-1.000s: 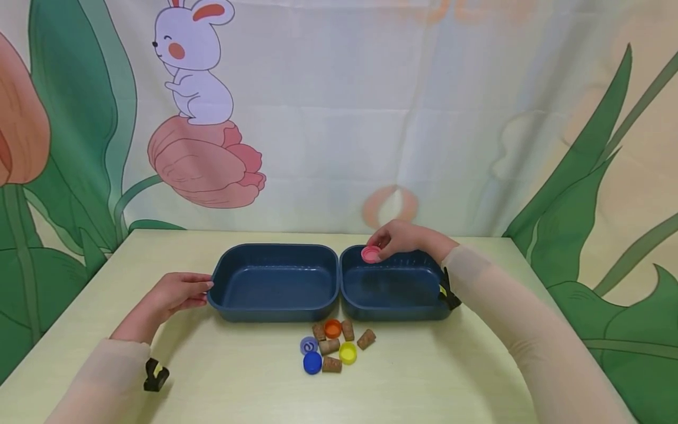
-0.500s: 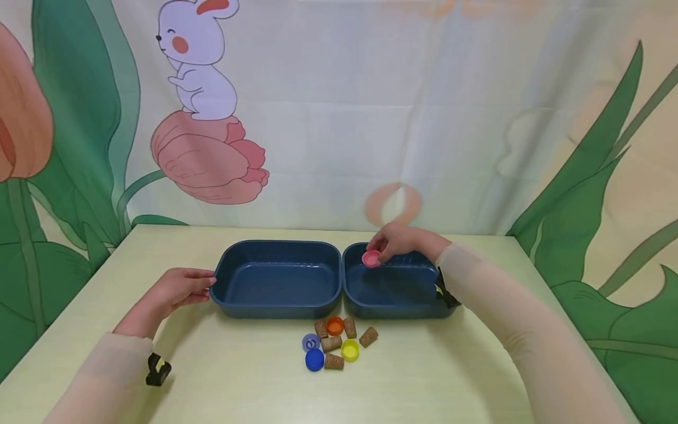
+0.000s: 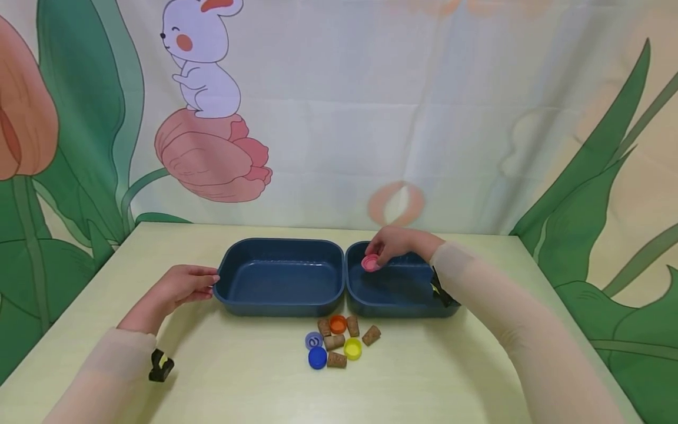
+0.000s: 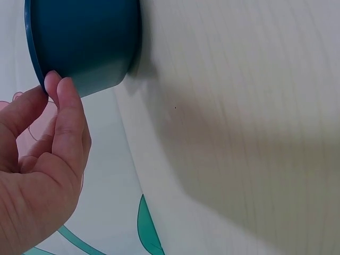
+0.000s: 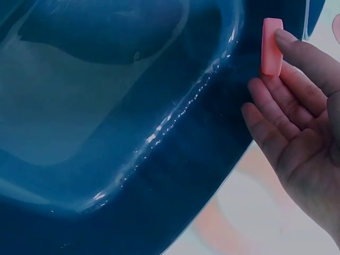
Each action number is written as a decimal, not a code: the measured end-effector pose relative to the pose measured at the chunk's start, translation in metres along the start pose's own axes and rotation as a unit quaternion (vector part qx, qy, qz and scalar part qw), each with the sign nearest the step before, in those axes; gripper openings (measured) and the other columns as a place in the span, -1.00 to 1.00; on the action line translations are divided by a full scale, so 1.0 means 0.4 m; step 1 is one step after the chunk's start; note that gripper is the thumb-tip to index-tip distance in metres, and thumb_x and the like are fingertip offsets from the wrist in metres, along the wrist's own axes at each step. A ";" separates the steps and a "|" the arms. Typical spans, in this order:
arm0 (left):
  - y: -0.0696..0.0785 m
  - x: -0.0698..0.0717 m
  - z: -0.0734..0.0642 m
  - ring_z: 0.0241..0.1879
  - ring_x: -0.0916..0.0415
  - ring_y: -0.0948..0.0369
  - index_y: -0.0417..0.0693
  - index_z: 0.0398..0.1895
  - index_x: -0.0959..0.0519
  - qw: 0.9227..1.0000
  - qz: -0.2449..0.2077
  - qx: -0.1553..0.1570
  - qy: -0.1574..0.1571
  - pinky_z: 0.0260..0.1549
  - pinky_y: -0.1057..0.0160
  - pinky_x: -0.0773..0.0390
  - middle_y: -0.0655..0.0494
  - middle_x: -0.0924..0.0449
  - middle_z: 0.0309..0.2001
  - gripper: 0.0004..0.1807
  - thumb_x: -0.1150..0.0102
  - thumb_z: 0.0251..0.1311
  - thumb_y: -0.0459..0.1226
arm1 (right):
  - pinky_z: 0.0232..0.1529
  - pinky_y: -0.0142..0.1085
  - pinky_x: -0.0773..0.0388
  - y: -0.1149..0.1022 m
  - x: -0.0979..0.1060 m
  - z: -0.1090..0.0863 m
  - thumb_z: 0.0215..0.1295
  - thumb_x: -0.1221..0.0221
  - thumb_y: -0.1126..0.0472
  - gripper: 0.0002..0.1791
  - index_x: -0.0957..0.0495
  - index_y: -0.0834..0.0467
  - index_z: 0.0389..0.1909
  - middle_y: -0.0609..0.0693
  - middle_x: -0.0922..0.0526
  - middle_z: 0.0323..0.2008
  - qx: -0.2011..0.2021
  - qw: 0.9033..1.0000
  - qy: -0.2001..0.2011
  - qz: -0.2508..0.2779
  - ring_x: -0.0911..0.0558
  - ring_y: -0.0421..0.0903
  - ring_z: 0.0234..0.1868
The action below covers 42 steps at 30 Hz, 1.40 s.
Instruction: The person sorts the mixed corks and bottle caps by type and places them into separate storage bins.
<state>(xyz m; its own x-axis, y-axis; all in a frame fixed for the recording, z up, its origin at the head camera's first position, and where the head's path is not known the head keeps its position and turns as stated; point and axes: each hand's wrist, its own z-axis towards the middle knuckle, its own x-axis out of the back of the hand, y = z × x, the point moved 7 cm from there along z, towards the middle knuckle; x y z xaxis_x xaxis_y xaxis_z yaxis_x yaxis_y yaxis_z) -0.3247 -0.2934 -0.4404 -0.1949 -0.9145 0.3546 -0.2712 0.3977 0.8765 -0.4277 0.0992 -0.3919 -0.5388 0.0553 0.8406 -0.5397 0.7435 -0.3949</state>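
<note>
My right hand (image 3: 394, 242) pinches a pink bottle cap (image 3: 370, 262) between thumb and fingers. It holds the cap over the left part of the smaller dark blue tray (image 3: 402, 309). In the right wrist view, the pink cap (image 5: 272, 47) is seen edge-on above the tray's glossy inside (image 5: 79, 106). At the left end of the larger dark blue tray (image 3: 281, 309), my left hand (image 3: 182, 287) pinches the rim. The left wrist view has this hand's fingertips (image 4: 66, 87) at the rim of the tray (image 4: 87, 48).
In front of the trays lie several brown corks (image 3: 335, 342), an orange cap (image 3: 338, 324), a yellow cap (image 3: 352, 348), a blue cap (image 3: 317, 357) and a lilac cap (image 3: 313, 340). The trays stand side by side on a pale table (image 3: 238, 377). A printed cloth (image 3: 328, 118) hangs behind.
My right hand has sunk slightly lower over the smaller tray, the pink cap still in its fingers. The left hand keeps its place at the larger tray's rim. The head view has shifted a little.
</note>
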 end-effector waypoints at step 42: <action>-0.001 0.001 -0.002 -0.37 -0.61 0.34 -0.59 0.38 -0.28 1.000 -0.017 0.012 -0.008 -0.27 0.44 -0.73 0.27 -0.66 -0.37 -0.42 -0.08 0.50 -0.30 | 0.26 -0.16 -0.62 0.025 -0.063 0.049 0.30 -0.34 0.25 -0.52 -0.59 0.28 0.23 0.19 -0.70 0.13 -0.051 0.997 -0.046 -0.042 -0.65 -0.03 0.05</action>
<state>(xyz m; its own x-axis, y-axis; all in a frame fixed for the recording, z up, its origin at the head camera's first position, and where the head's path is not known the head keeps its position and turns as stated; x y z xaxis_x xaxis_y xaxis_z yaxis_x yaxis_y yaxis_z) -0.3238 -0.2939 -0.4402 -0.1992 -0.9264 0.3195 -0.3004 0.3680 0.8800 -0.4322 0.0921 -0.4243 -0.5540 -0.0683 0.8297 -0.5201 0.8066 -0.2809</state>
